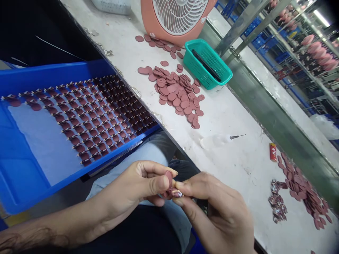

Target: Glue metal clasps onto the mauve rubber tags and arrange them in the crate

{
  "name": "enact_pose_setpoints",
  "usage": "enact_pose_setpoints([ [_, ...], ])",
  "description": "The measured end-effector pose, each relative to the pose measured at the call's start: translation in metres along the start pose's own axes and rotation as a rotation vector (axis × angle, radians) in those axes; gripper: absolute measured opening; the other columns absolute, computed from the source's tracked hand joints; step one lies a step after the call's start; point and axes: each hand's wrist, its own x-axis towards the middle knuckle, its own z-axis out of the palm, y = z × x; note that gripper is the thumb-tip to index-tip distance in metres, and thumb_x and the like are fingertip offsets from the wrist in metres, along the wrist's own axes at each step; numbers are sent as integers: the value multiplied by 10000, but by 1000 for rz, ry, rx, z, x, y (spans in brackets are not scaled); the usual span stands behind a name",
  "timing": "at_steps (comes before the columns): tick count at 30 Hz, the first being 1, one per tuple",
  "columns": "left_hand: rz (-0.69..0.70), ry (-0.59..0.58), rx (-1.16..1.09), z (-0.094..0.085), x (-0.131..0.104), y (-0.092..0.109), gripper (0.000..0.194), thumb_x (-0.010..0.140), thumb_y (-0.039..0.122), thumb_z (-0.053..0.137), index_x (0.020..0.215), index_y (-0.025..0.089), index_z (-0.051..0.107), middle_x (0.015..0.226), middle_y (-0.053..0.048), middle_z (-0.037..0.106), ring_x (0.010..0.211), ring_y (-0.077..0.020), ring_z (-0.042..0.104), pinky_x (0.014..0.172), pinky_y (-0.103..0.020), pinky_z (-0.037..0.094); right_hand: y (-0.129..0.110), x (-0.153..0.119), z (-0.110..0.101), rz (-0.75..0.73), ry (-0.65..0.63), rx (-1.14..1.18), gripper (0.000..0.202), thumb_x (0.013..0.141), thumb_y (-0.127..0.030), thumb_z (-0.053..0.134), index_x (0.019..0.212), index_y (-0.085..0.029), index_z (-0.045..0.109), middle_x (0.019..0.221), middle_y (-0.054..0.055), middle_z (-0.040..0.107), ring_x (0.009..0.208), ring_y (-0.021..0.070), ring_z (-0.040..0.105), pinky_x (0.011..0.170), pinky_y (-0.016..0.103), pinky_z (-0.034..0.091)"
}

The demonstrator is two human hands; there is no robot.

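My left hand (137, 187) pinches a reddish-brown oval disc (168, 175) between thumb and forefinger, above my lap. Against it, the fingertips of my right hand (219, 208) close on a small shiny piece (177, 193) with white and purple on it. The two pieces touch or nearly touch; fingers cover the spot where they meet. On the worktable (233, 169) beyond my hands lies a clear bottle (215, 141) with a needle tip. A loose pile of similar discs (177, 91) spreads farther back.
Left of the table, a blue tray (23, 204) holds rows of disc pieces with light-coloured tops. More discs (304, 190) and a heap of shiny pieces (277, 203) lie at right, near a red packet (273, 152). A green basket (189, 63) and an orange fan (148, 21) stand behind.
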Motion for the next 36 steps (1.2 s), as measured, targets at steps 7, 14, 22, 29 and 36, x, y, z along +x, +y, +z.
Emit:
enact_pose_setpoints([
  [7, -10, -17, 21, -9, -2, -3, 395, 683, 537, 924, 836, 192, 808, 783, -39, 745, 687, -129, 649, 544, -155, 492, -6, 0, -4, 64, -55, -43, 311, 848, -172, 789, 1143, -164, 690, 939, 0, 735, 758, 74, 673, 708, 148, 587],
  [14, -3, -49, 10, -9, -3, -3, 346, 700, 504, 925, 817, 200, 808, 792, -29, 736, 704, -120, 636, 570, -153, 487, -2, -2, -5, 25, -57, -10, 151, 926, -108, 705, 1057, -142, 770, 872, 21, 747, 792, 63, 703, 750, 99, 565],
  [22, -8, -67, -24, -4, -4, -3, 309, 703, 465, 936, 736, 195, 788, 662, 22, 654, 591, -69, 526, 571, -141, 443, -2, -2, -1, 24, -25, 18, 126, 877, -77, 750, 988, -123, 791, 830, 29, 760, 751, 75, 711, 726, 113, 576],
  [29, 2, -6, -22, -4, -2, -4, 339, 681, 452, 951, 724, 174, 760, 657, 26, 616, 588, -77, 487, 571, -165, 422, -1, -1, 1, 21, -14, 41, 171, 866, -51, 742, 999, -150, 784, 822, 18, 771, 737, 94, 719, 708, 150, 593],
  [36, 23, -22, -16, -4, -1, -4, 360, 719, 477, 920, 683, 163, 746, 655, 16, 593, 615, -93, 489, 583, -178, 420, 1, -1, 4, 41, -3, 44, 179, 866, -63, 744, 988, -188, 784, 820, 14, 775, 721, 108, 721, 675, 180, 592],
])
